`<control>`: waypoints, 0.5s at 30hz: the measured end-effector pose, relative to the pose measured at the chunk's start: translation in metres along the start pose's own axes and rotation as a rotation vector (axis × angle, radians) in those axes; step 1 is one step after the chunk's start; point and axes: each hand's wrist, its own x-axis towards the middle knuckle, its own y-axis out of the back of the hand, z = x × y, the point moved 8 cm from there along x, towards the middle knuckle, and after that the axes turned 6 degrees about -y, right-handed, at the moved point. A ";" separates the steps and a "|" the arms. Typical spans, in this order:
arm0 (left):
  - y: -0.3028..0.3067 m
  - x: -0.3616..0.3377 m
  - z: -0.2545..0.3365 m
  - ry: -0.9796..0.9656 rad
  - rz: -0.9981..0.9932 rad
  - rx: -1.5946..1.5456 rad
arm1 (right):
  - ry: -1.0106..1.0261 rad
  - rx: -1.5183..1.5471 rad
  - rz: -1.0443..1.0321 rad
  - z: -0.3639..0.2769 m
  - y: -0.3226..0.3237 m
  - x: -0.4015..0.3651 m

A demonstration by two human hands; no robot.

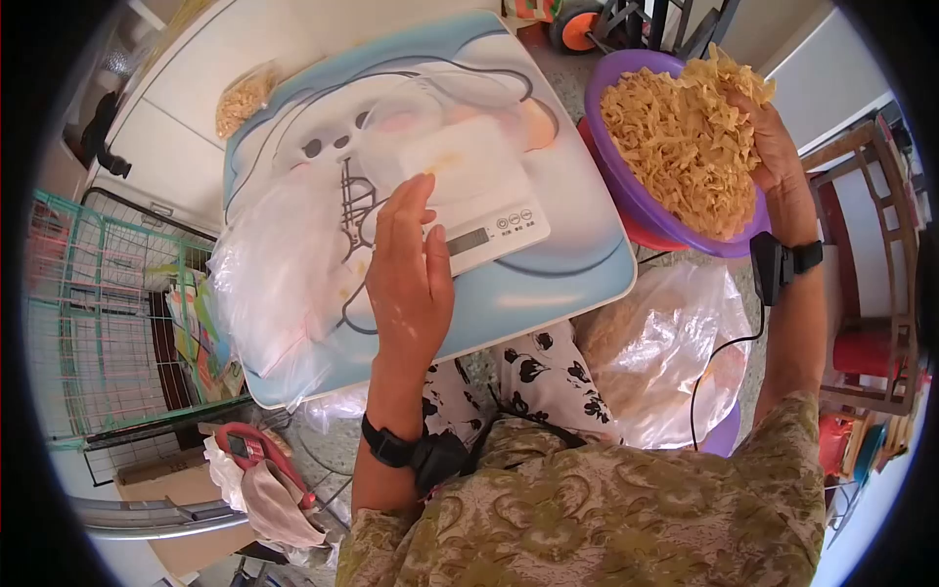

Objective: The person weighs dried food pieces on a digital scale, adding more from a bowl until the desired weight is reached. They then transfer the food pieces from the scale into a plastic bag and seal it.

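My left hand (406, 254) is over the near left part of a white digital kitchen scale (489, 230). Its fingers are stretched out and it holds nothing. The scale lies on a small blue table (548, 284) with a cartoon print, and its display and buttons face me. At the right, my right hand (773, 142) is at the far rim of a purple basin (614, 161) heaped with pale yellow dried strips (675, 147). Its fingers curl round a clump of these strips, and the fingertips are partly hidden among them.
Clear plastic bags (284, 264) lie on the table's left side. A small bag of yellowish pieces (245, 98) sits at the far left corner. Beside my legs is a large clear bag (665, 342). A green wire cage (108, 313) stands at left, a wooden chair (880, 245) at right.
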 end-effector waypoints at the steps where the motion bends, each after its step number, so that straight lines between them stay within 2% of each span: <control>1: 0.003 -0.002 -0.001 -0.048 -0.006 0.058 | -0.014 0.015 -0.014 0.004 -0.004 -0.004; 3: 0.009 -0.005 -0.005 -0.093 -0.024 0.119 | -0.040 0.039 -0.024 0.010 -0.014 -0.012; 4: -0.013 0.005 -0.006 -0.108 0.004 0.132 | -0.044 0.029 -0.024 0.008 0.002 0.002; 6: -0.013 0.006 -0.004 -0.125 0.021 0.160 | -0.055 0.037 -0.025 0.010 0.000 0.003; 8: -0.013 0.006 -0.004 -0.031 0.043 0.036 | -0.078 0.034 -0.051 0.013 0.000 0.004; 15: -0.014 0.002 -0.012 0.082 0.053 -0.114 | -0.021 0.045 -0.047 0.012 0.002 0.008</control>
